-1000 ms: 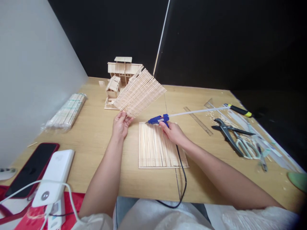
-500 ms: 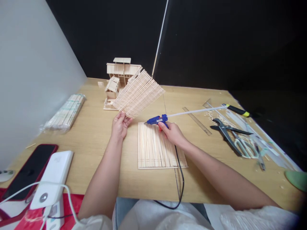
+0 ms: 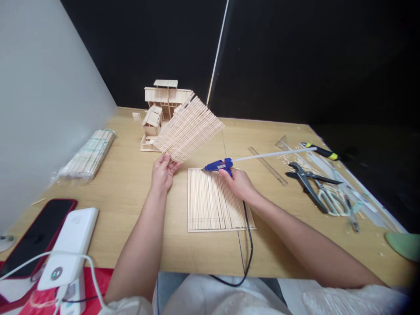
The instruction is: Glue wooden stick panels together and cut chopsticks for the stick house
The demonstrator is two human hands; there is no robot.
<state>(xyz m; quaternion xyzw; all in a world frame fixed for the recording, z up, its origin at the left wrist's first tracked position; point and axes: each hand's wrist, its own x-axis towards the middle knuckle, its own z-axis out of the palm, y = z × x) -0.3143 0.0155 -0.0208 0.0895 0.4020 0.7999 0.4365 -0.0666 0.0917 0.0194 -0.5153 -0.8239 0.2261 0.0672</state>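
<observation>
My left hand point(image 3: 162, 173) grips the lower corner of a panel of glued wooden sticks point(image 3: 188, 129) and holds it tilted up above the table. My right hand point(image 3: 239, 183) holds a blue glue gun point(image 3: 218, 165) with a long white glue stick point(image 3: 272, 153) poking out behind it; its nozzle points left over the far edge of a second stick panel point(image 3: 213, 200) lying flat on the table. The gun's black cord point(image 3: 248, 238) runs back toward me. A small stick-built house model point(image 3: 160, 109) stands behind the raised panel.
A wrapped bundle of sticks point(image 3: 87, 155) lies at the left. A red-cased phone point(image 3: 36, 238) and a white power bank point(image 3: 70, 240) with a white cable sit near left. Ruler point(image 3: 267, 166), black pliers point(image 3: 303, 181), scissors point(image 3: 334, 201) and a yellow-black tool point(image 3: 320, 152) lie at the right.
The glue gun's nozzle slid slightly left along the flat panel's far edge, then came back right. The raised panel stays almost still in my left hand.
</observation>
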